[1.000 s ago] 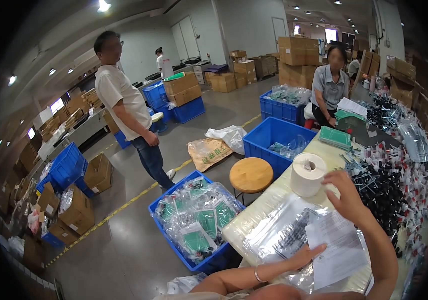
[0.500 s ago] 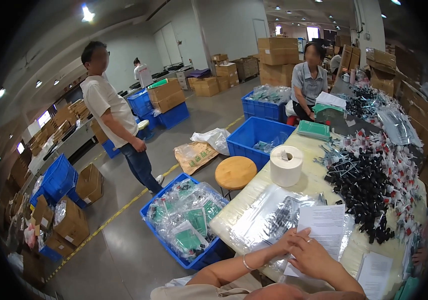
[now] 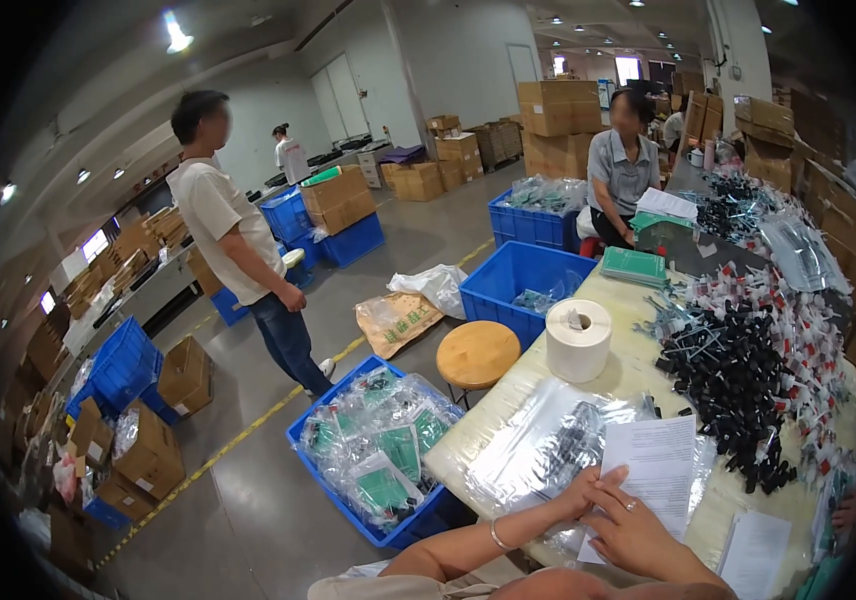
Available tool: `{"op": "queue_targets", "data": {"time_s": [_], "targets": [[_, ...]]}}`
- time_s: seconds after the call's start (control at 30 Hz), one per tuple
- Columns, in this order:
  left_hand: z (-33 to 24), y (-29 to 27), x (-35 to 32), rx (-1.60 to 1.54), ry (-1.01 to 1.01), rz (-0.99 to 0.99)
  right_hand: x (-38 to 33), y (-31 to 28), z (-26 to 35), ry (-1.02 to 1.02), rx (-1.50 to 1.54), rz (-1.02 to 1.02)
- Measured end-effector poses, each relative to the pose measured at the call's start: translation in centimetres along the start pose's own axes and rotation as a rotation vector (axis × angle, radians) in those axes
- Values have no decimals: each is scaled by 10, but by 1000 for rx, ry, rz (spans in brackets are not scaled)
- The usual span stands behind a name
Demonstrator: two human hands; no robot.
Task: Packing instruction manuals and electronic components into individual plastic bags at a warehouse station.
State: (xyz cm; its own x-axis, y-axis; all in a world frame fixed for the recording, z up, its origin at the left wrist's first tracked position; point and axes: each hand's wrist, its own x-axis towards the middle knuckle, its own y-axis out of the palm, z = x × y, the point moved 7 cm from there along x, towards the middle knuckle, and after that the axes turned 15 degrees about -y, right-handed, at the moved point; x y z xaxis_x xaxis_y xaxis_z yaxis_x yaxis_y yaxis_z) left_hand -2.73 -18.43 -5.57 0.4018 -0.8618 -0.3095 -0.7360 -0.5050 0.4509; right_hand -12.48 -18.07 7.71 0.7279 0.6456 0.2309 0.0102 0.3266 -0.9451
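Your hands meet at the near table [image 3: 638, 375] edge, low centre of view. Left hand [image 3: 580, 492] lies flat, fingers together, on the clear bags [image 3: 538, 450], its fingertips touching the left edge of the paper [image 3: 660, 468]. Right hand [image 3: 633, 530] rests on the paper's lower part, fingers loosely spread and pressing down, a ring on one finger; it grips nothing. The paper lies on top of the bags, printed side up, tilted a little. A second sheet [image 3: 756, 550] lies near, to the right, apart from the hands. Beyond the paper: a label roll [image 3: 578, 340] standing upright, and a heap of black parts [image 3: 738, 390] spread to the right. Off the table's left edge: a wood stool [image 3: 478, 353], and a blue crate [image 3: 373, 455] full of bagged green items on the floor. A seated person [image 3: 623, 165] works at the far end; another person [image 3: 238, 240] stands on the floor at left.
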Motion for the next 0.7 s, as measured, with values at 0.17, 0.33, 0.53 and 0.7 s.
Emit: {"op": "queue_targets", "data": {"time_s": [0.17,0.33,0.53,0.7], "targets": [[1,-1,-6,-46,-49,-2,-29,0,0,96,-74,-78],[-4,8,-16,117,-28,-17,-71,-42,10,559,-301,-348],[-2,-6,-10,57,-131,-171,-143,-13,-21,867,366,-1020],[-8,-9,-10,29,-60,-65,-154,22,-21,936,727,-1174]]}}
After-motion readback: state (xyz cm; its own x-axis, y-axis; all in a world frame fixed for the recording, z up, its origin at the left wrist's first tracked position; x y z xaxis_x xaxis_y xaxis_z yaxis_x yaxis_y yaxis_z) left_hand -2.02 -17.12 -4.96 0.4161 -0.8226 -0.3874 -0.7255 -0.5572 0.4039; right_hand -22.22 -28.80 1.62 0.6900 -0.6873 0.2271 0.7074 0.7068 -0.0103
